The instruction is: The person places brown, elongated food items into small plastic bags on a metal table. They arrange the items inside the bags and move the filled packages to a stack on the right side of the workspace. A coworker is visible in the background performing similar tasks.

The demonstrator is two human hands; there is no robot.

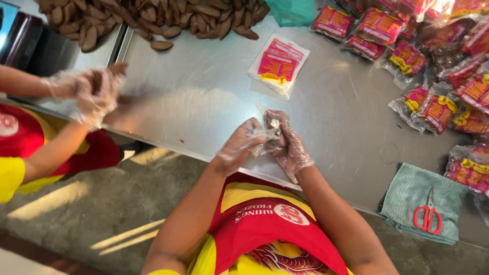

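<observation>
Two gloved hands are seen at centre frame: the left hand (pixel 239 145) and right hand (pixel 293 150) are both closed around a clear plastic bag (pixel 271 127) of dark brown pieces, held just above the near edge of the steel table (pixel 204 97). Bare metal lies around it. Flat empty packets (pixel 278 63) with pink-and-yellow labels lie above; filled packets (pixel 438 66) are piled at upper right.

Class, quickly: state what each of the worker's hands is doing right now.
Left hand: closed on the clear plastic bag holding brown pieces.
Right hand: closed on the same bag from the other side.
</observation>
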